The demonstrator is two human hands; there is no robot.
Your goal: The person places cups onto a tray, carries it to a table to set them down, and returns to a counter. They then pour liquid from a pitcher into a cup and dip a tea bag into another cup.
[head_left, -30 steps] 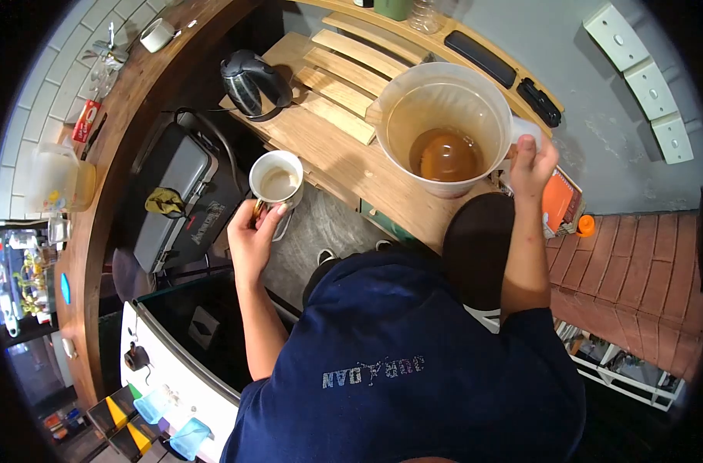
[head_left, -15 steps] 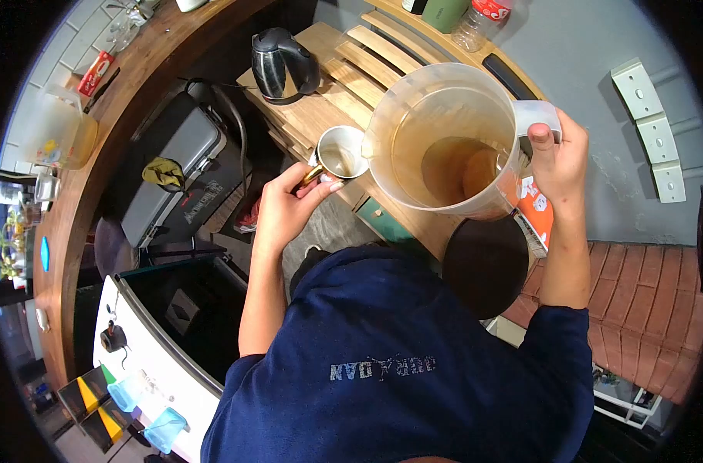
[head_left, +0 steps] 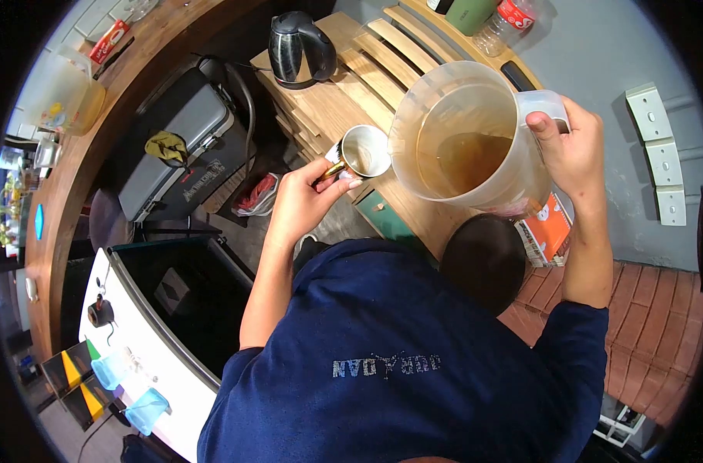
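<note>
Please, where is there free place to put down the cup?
The table is bare between the kettle, the slats and the cup. The dark round seat looks bare too. The ledge is crowded around the bottles.

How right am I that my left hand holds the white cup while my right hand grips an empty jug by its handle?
Not quite: the jug isn't empty. The head view shows brown liquid in it. Your left hand does hold the white cup, and your right hand grips the jug by its handle.

single head-worn view, facing forward and down, hands within arm's reach
</note>
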